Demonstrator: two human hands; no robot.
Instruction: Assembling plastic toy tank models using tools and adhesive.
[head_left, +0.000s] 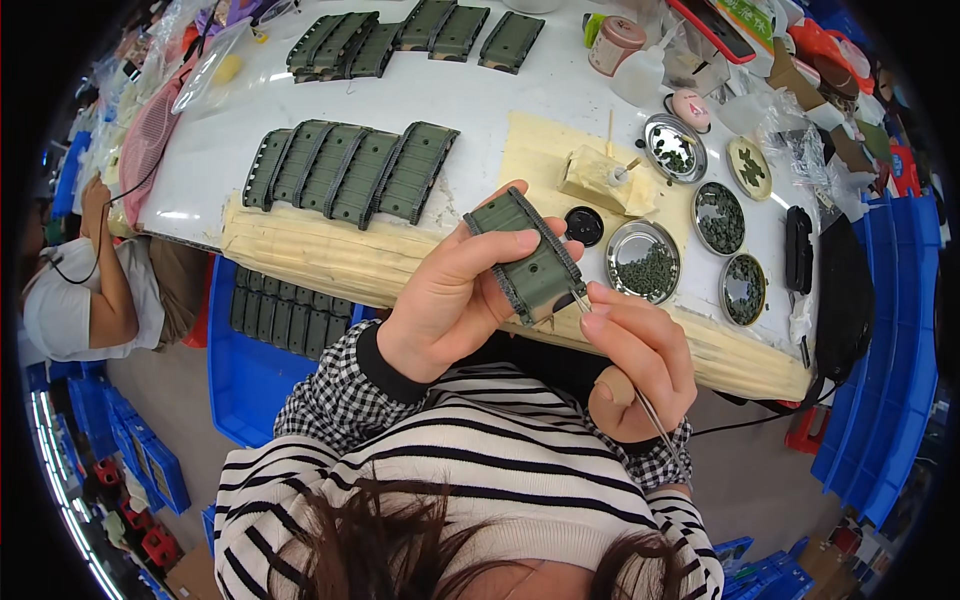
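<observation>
Left hand (440, 300), thumb uppermost, grips panel (535, 279); right hand (645, 350) pinches tweezers (655, 417) seemingly against it.

My feed: hand room on table (410, 98) btwn green back panels (430, 30) & front panels (345, 170); R, dishes (638, 237) & yellow block (590, 180) obstruct.

Near the centre, the curved green camouflage-patterned panel (540, 275) looks like matt plastic with rough, ridged edges. Toward four o'clock, the slim silver tweezers (655, 419) are smooth, shiny metal. Toward three, the round silver dish (630, 238) is glossy metal. At ten, the long cream padding (330, 250) looks wrinkled and papery; at twelve, the white table (440, 98) is smooth, faintly glossy.
</observation>
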